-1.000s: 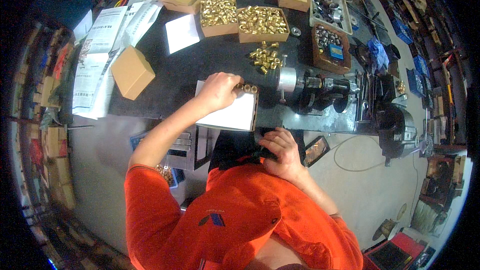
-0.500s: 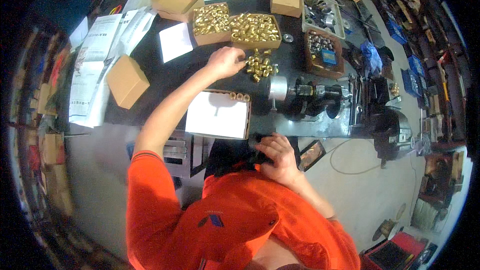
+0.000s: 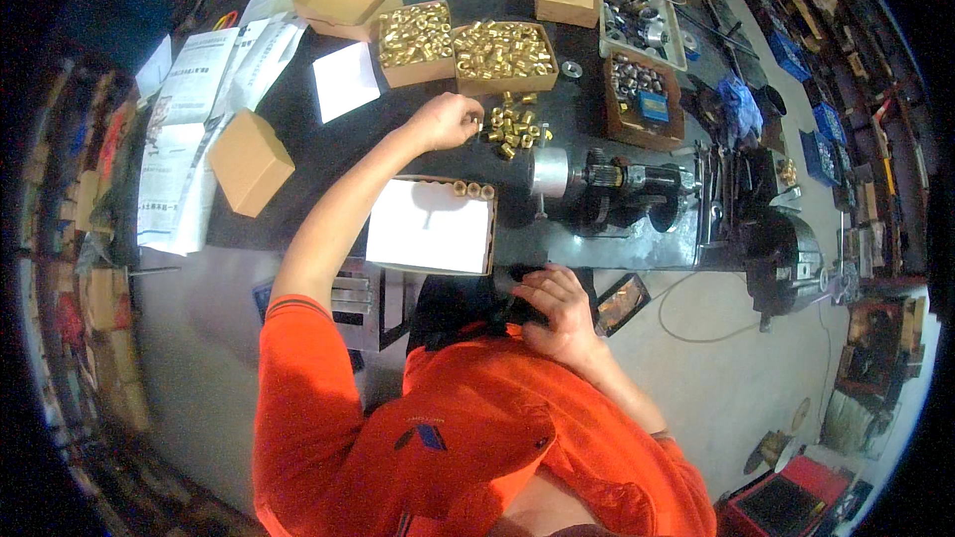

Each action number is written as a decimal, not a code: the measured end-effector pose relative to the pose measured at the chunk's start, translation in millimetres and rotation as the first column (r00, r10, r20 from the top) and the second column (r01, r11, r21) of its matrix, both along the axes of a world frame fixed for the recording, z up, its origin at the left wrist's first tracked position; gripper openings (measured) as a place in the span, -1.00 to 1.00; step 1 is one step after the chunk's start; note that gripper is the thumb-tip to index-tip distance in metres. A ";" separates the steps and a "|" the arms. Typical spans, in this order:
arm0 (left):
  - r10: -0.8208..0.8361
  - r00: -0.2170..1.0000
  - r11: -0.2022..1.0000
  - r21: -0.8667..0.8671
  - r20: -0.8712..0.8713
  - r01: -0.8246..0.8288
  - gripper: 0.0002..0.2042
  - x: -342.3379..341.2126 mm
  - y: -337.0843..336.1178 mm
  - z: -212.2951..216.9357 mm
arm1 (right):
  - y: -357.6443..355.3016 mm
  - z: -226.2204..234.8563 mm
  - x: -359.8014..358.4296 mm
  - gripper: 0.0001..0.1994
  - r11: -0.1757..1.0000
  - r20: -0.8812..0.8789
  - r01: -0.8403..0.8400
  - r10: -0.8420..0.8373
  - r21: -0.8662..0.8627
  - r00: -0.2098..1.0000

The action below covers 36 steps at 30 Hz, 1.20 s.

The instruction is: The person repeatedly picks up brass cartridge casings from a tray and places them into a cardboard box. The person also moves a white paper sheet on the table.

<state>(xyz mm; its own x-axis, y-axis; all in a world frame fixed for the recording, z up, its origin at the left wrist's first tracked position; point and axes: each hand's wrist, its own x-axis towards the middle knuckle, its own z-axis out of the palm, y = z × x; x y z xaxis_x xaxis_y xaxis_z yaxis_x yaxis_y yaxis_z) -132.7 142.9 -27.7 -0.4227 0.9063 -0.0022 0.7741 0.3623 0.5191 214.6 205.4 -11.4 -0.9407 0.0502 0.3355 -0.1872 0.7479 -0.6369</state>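
My left hand [image 3: 448, 121] is over the black tabletop, just left of a small loose pile of brass fittings [image 3: 513, 127]. Its thumb and fingertips are pinched together, and what lies between them is too small to make out. In front of me is a shallow carton [image 3: 490, 239] with a white sheet [image 3: 428, 229] covering most of it. Three brass rings [image 3: 474, 190] stand at its far right corner on the sheet. My right hand [image 3: 557, 308] rests at my lap below the table edge, fingers loosely bent and slightly apart, with nothing visible in it.
Beyond the pile stand two cartons full of brass fittings, a left one [image 3: 416, 76] and a right one [image 3: 505, 85]. A metal fixture with a shaft [image 3: 617, 184] occupies the right side. An empty carton [image 3: 343, 2], a closed carton [image 3: 251, 164] and newspaper [image 3: 184, 159] lie leftward.
My left hand has drawn slightly left, away from the loose pile, with its fingertips pinched. My right hand stays at my lap.
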 end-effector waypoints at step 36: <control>0.128 0.973 0.985 0.140 -0.191 -0.101 -0.80 99.3 -95.3 38.7 | -13.8 7.5 -0.1 -0.54 0.998 0.001 -0.068 0.068 -0.002 0.998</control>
<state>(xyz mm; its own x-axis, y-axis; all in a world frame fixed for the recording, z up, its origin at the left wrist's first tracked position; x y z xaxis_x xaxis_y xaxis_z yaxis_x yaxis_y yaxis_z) -33.4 47.5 11.0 -0.5039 0.8389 0.2058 0.8235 0.3946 0.4075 214.6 191.6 -3.9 -0.9422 -0.0130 0.3348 -0.2371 0.7320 -0.6387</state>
